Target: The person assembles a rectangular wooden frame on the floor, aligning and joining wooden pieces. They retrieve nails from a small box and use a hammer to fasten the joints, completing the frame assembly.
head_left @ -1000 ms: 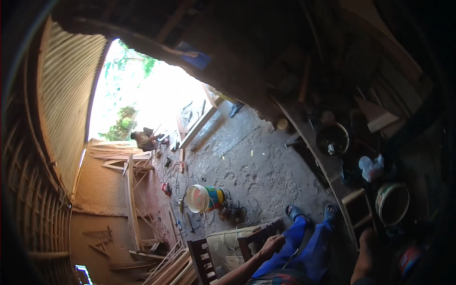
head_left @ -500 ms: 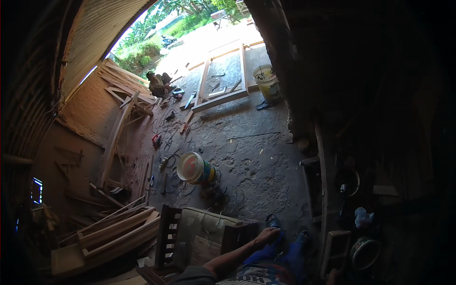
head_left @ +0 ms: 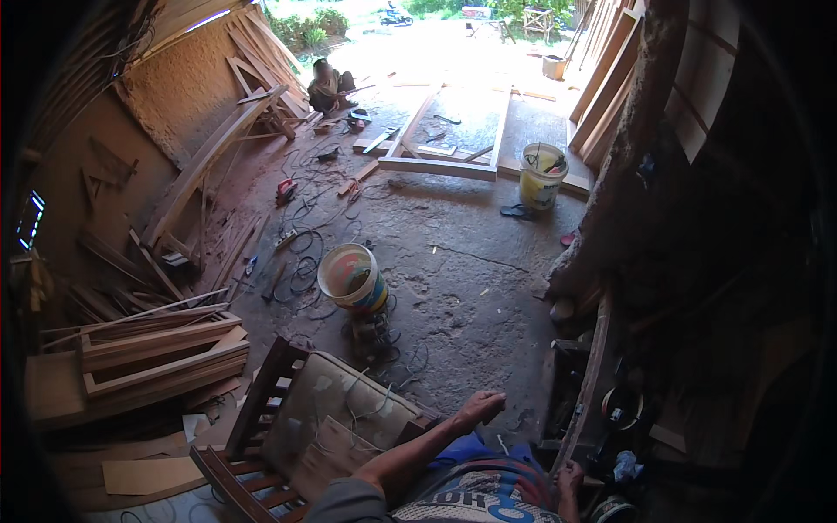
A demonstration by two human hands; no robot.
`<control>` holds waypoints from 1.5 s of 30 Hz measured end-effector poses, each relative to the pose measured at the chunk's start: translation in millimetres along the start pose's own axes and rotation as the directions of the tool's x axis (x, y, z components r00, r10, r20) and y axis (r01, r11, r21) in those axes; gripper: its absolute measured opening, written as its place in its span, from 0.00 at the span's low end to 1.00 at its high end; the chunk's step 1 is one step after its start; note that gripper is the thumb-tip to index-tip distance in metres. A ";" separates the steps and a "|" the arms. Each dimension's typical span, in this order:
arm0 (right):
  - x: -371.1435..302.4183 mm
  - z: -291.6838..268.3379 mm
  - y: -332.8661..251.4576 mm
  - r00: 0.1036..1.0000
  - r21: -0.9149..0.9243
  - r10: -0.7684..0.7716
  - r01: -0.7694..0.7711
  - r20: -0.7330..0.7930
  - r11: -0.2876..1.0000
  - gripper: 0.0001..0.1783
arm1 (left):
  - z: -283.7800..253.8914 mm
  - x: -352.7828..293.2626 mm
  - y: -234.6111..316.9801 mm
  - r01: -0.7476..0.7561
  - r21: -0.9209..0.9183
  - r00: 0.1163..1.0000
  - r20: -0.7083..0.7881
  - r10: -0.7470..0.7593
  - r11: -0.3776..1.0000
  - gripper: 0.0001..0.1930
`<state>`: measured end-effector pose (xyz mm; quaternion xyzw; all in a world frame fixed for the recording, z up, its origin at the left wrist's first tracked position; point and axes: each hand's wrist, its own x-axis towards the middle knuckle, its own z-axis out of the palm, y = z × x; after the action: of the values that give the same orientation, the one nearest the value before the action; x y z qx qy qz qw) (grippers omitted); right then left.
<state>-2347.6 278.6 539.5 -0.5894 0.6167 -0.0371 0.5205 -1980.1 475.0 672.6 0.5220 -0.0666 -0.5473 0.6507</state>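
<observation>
My left hand [head_left: 482,408] hangs over the floor in front of my body, right of a dark wooden slatted armchair [head_left: 268,394]. Its fingers are closed, and whatever they may hold is too small to make out. My right hand [head_left: 569,476] is low beside my right thigh, at the lower end of a long narrow timber [head_left: 586,375]. Poor light hides its fingers, so I cannot tell whether it grips or touches the timber. On the chair's worn pale seat [head_left: 309,397] lie a piece of board [head_left: 336,453] and thin cords.
A white bucket [head_left: 367,301] stands mid-floor beside tangled cables [head_left: 301,261]. Wooden frames [head_left: 166,344] are stacked at left. Farther off lie a large wooden frame [head_left: 436,168] and a saw [head_left: 380,139], near another bucket [head_left: 539,185]. Another person [head_left: 329,87] sits at the far left.
My view has turned and lifted, showing more of the bright yard. My left hand stays in front of me, closed. My right hand now shows more plainly near the timber.
</observation>
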 end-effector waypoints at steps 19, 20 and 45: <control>20.1 219.6 -479.9 0.457 0.329 -0.437 0.299 0.775 0.896 0.10 | -41.6 66.8 142.2 -0.261 -0.028 0.929 -0.280 0.244 0.965 0.12; 27.5 222.2 -494.7 0.455 0.288 -0.435 0.358 0.777 0.888 0.10 | -43.0 76.2 151.3 -0.273 0.005 0.913 -0.313 0.261 0.962 0.11; 155.2 453.0 -735.5 0.440 -0.039 -0.232 0.524 0.867 0.851 0.19 | -250.9 266.1 367.9 -0.489 -0.039 0.664 -0.664 0.343 0.871 0.06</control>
<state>-1494.0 194.5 725.2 -0.7288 0.1383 0.2273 0.6309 -1474.2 366.0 708.4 0.5733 0.0996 -0.1765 0.7939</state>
